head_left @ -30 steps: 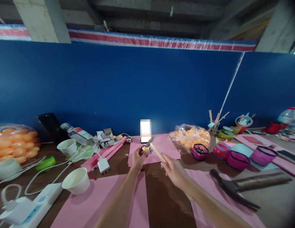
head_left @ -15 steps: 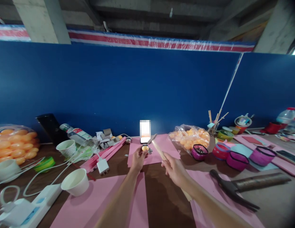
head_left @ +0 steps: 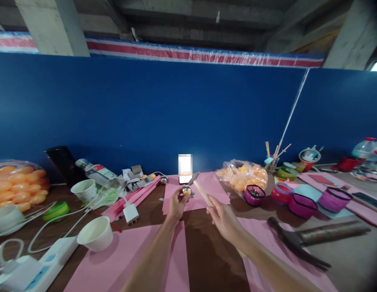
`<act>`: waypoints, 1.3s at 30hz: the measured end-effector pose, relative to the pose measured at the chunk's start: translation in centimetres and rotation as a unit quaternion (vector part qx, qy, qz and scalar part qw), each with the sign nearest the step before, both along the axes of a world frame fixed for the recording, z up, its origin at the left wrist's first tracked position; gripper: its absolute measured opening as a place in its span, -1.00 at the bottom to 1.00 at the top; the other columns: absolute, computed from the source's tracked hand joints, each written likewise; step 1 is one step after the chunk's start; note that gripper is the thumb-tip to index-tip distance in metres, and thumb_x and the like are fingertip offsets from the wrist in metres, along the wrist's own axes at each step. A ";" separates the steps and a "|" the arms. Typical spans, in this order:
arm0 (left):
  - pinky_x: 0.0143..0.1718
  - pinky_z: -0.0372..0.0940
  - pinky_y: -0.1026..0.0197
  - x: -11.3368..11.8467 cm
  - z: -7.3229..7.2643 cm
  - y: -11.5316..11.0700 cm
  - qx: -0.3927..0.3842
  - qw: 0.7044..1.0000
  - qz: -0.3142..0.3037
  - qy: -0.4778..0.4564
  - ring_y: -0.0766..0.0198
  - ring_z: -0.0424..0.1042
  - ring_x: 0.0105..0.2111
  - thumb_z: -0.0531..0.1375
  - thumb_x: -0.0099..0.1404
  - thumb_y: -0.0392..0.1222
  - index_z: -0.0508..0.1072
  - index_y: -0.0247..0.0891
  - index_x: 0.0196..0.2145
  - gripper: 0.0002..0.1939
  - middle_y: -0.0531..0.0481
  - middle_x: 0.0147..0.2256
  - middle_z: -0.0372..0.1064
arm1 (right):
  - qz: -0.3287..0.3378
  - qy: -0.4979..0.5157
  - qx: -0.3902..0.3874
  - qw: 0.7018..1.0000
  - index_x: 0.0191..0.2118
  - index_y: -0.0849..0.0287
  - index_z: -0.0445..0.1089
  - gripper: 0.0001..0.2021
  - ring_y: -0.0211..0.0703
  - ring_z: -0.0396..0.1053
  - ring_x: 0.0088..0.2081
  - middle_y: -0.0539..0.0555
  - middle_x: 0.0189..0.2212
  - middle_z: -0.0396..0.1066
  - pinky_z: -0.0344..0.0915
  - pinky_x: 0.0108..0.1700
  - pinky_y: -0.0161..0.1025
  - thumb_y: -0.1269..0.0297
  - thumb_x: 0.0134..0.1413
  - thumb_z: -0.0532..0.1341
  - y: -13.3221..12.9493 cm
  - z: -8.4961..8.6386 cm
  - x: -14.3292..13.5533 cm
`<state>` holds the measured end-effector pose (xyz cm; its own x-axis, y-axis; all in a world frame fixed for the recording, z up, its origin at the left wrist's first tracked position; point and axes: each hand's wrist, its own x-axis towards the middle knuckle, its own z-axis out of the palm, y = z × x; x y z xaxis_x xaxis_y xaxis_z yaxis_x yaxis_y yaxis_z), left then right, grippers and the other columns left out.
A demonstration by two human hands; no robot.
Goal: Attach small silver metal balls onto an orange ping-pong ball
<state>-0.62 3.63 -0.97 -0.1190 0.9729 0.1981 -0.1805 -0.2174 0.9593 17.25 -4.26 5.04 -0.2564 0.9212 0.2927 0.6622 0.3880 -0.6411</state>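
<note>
Between the thumb and fingers of my left hand (head_left: 176, 206) is a small shiny ball (head_left: 186, 190), partly orange and partly silver. Silvery bits touch its right side. My right hand (head_left: 219, 213) is wrapped round a pale wooden stick (head_left: 202, 192), whose upper end points toward the ball without touching it. The lower end of the stick shows under my right forearm. Both hands are above the edge of a pink sheet (head_left: 211, 184). Behind the ball stands a lit phone (head_left: 185, 172), with a dark blade-like piece beside it.
A hammer (head_left: 304, 239) lies at the right on pink paper. Purple fabric bowls (head_left: 302, 205) and a bag of orange balls (head_left: 243, 176) stand behind it. Paper cups (head_left: 95, 234), cables and a power strip (head_left: 51, 263) occupy the left. A blue partition (head_left: 182, 109) rises behind.
The ball in my left hand has turned, showing more silver and less orange. My right hand and the stick have hardly moved.
</note>
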 end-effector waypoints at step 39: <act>-0.48 0.33 0.29 -0.2 0.7 -0.5 -0.009 0.998 0.038 0.058 0.30 0.42 -0.46 0.30 -0.11 -0.14 0.37 -0.31 -0.17 -0.51 -0.12 -0.28 0.41 | -0.073 -0.113 0.063 0.989 0.06 0.12 0.11 -0.63 -0.15 0.35 -0.24 0.10 -0.23 0.39 0.18 -0.23 -0.31 0.33 0.12 -0.08 1.2 -0.3 1.9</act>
